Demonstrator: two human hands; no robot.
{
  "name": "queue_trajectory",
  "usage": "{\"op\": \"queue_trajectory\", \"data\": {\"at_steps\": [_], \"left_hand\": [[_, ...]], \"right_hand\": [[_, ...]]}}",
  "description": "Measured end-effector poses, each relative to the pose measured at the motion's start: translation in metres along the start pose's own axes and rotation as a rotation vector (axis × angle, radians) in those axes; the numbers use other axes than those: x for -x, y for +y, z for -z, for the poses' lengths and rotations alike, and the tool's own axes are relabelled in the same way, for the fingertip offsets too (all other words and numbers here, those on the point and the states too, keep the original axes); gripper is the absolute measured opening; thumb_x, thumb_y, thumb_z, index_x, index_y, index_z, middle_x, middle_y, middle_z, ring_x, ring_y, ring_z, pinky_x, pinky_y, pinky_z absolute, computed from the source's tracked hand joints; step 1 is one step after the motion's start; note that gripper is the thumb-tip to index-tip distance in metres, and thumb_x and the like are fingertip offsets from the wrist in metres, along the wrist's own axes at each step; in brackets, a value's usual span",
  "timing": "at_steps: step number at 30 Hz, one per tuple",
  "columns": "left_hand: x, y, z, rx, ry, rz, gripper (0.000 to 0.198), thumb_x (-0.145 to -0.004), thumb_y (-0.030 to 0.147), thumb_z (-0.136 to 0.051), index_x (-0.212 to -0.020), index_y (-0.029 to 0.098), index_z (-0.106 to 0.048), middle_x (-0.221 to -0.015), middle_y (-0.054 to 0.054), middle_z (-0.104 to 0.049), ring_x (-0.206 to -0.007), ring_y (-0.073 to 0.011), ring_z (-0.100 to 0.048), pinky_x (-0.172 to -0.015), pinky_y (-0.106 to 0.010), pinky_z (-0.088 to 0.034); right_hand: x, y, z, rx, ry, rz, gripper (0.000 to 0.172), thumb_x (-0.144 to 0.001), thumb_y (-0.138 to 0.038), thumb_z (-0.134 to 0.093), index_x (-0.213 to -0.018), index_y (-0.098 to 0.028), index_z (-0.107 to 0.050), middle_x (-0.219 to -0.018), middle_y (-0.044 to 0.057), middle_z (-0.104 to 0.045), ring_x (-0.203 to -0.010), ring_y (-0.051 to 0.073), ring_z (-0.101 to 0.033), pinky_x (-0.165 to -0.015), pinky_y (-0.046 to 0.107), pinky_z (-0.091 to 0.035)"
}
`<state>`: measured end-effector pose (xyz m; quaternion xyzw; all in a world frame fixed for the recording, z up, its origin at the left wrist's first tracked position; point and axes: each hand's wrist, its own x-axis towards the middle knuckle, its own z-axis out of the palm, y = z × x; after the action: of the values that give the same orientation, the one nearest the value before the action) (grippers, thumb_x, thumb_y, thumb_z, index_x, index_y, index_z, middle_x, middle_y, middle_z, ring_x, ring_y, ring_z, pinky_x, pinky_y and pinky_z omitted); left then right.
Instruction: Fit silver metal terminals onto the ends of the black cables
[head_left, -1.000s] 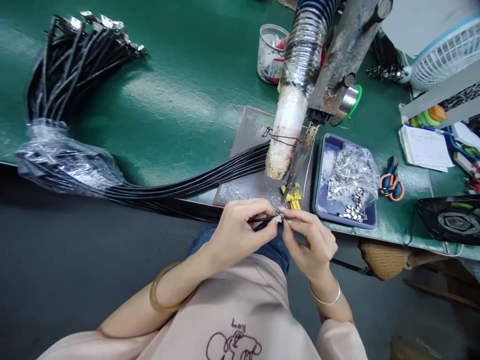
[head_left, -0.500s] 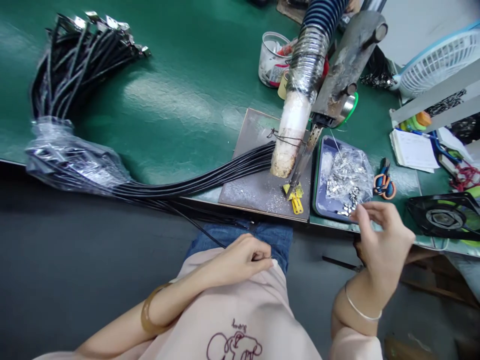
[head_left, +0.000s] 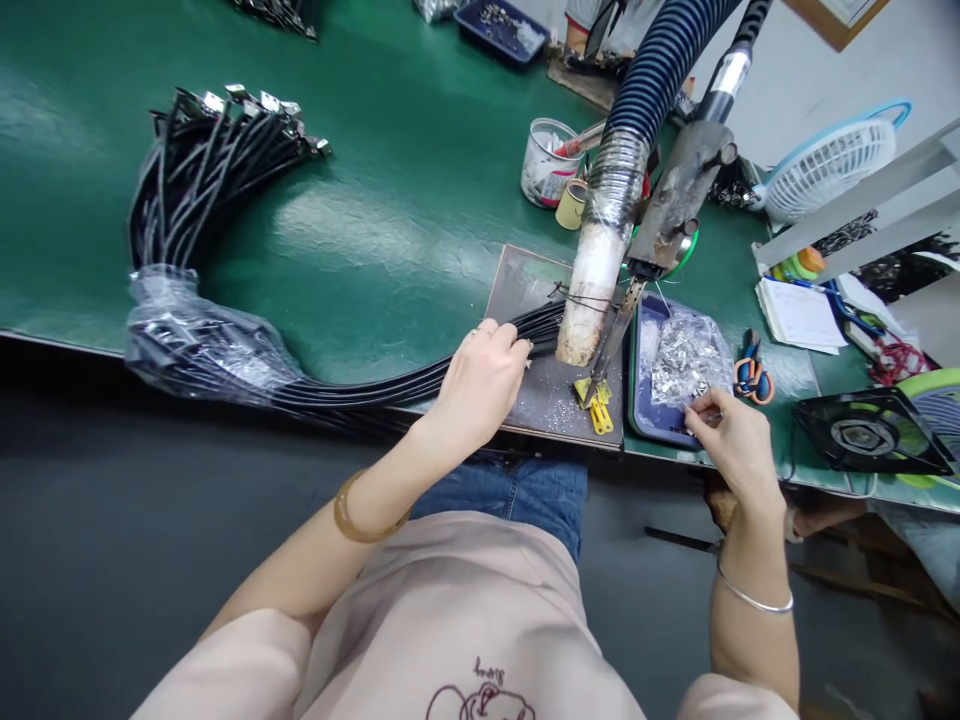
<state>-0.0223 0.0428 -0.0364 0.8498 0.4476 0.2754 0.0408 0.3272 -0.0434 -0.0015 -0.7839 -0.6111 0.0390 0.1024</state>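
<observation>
My left hand (head_left: 486, 380) is closed over the bundle of black cables (head_left: 375, 392), its fingers curled round a cable near the cut end of the bundle; the fingertips are mostly hidden. At the near right corner of a blue tray (head_left: 651, 428), my right hand (head_left: 733, 440) pinches thumb and forefinger together. What lies between them is too small to make out. Inside the tray, a clear plastic bag holds small shiny metal parts (head_left: 679, 365). Between the hands, a soldering iron (head_left: 616, 335) points down at a yellow plastic holder (head_left: 598, 404) on a brown board (head_left: 517, 280).
Beside the iron hangs a white-ended extraction hose (head_left: 589, 290). Plastic wrap (head_left: 210, 340) binds the cables at left, metal connectors (head_left: 262, 105) at their far ends. Right of the tray lie orange-handled cutters (head_left: 752, 370) and a black fan (head_left: 870, 430). A clear tub (head_left: 546, 165) stands behind.
My left hand has risen from my lap to the cable bundle. My right hand has moved left and closed its fingertips at the tray. The head view has shifted.
</observation>
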Motion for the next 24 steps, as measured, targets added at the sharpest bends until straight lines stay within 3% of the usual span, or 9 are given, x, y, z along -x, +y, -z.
{"op": "queue_trajectory", "data": {"at_steps": [4,7,11,13,14,15,17,20,24], "left_hand": [[0.010,0.004,-0.003,0.174,-0.003,-0.021,0.024,-0.097,0.013,-0.053,-0.092,0.012,-0.076,-0.080,-0.010,-0.067,-0.077,-0.0230,-0.059,-0.073,-0.035,-0.049],[0.024,0.018,0.011,0.437,-0.039,-0.026,0.020,-0.095,0.013,-0.055,-0.092,0.012,-0.075,-0.085,-0.009,-0.071,-0.078,-0.0206,-0.062,-0.073,-0.032,-0.048],[0.033,0.040,0.034,0.798,-0.472,-0.190,0.020,-0.088,0.008,-0.059,-0.085,0.017,-0.076,-0.069,-0.002,-0.070,-0.059,-0.0136,-0.060,-0.063,-0.025,-0.044],[0.032,0.048,0.039,0.929,-0.671,-0.271,0.022,-0.084,0.003,-0.060,-0.083,0.017,-0.077,-0.068,-0.001,-0.071,-0.055,-0.0109,-0.057,-0.060,-0.023,-0.042],[0.032,0.051,0.039,0.968,-0.710,-0.254,0.021,-0.084,0.003,-0.060,-0.082,0.016,-0.077,-0.066,0.000,-0.070,-0.053,-0.0097,-0.054,-0.059,-0.022,-0.041],[0.031,0.053,0.037,0.994,-0.701,-0.187,0.020,-0.085,0.004,-0.060,-0.082,0.015,-0.076,-0.063,0.001,-0.067,-0.051,-0.0088,-0.050,-0.056,-0.022,-0.038],[0.029,0.056,0.031,1.046,-0.570,0.060,0.017,-0.089,0.011,-0.057,-0.081,0.013,-0.073,-0.057,0.003,-0.058,-0.050,-0.0078,-0.043,-0.052,-0.021,-0.033],[0.027,0.057,0.022,1.183,-0.346,0.410,0.019,-0.091,0.021,-0.056,-0.078,0.011,-0.066,-0.056,0.004,-0.050,-0.051,-0.0076,-0.040,-0.050,-0.020,-0.031],[0.027,0.057,0.018,1.268,-0.223,0.511,0.021,-0.088,0.024,-0.059,-0.072,0.012,-0.064,-0.058,0.003,-0.052,-0.054,-0.0078,-0.045,-0.051,-0.020,-0.036]], "right_hand": [[0.018,-0.011,0.007,-0.048,0.185,0.047,0.013,-0.084,-0.032,-0.066,-0.078,-0.021,-0.062,-0.072,-0.001,-0.067,-0.062,0.014,-0.059,-0.068,0.029,-0.046],[0.038,-0.036,0.015,-0.205,0.406,0.076,0.014,-0.085,-0.031,-0.070,-0.081,-0.020,-0.064,-0.077,0.000,-0.067,-0.064,0.014,-0.061,-0.068,0.029,-0.051],[0.060,-0.084,0.013,-0.482,0.555,0.122,0.011,-0.083,-0.019,-0.076,-0.083,-0.020,-0.065,-0.086,0.001,-0.070,-0.070,0.016,-0.071,-0.065,0.030,-0.058],[0.066,-0.106,0.003,-0.413,0.694,0.277,0.019,-0.077,-0.009,-0.079,-0.087,-0.021,-0.068,-0.090,0.002,-0.074,-0.077,0.018,-0.074,-0.071,0.031,-0.060],[0.068,-0.116,-0.004,-0.395,0.737,0.356,0.024,-0.076,-0.005,-0.080,-0.089,-0.022,-0.070,-0.092,0.003,-0.076,-0.079,0.018,-0.074,-0.074,0.031,-0.061],[0.069,-0.123,-0.011,-0.408,0.740,0.419,0.026,-0.076,-0.003,-0.079,-0.092,-0.022,-0.070,-0.093,0.003,-0.077,-0.081,0.018,-0.074,-0.076,0.031,-0.061],[0.071,-0.134,-0.024,-0.499,0.664,0.461,0.025,-0.080,-0.003,-0.075,-0.096,-0.023,-0.071,-0.096,0.004,-0.077,-0.084,0.017,-0.075,-0.078,0.031,-0.062],[0.071,-0.142,-0.040,-0.698,0.502,0.372,0.016,-0.086,-0.008,-0.070,-0.094,-0.023,-0.071,-0.095,0.004,-0.076,-0.087,0.018,-0.074,-0.080,0.034,-0.063],[0.071,-0.145,-0.049,-0.882,0.311,0.225,0.009,-0.090,-0.016,-0.069,-0.090,-0.023,-0.073,-0.095,0.005,-0.074,-0.089,0.019,-0.073,-0.080,0.035,-0.064]]}}
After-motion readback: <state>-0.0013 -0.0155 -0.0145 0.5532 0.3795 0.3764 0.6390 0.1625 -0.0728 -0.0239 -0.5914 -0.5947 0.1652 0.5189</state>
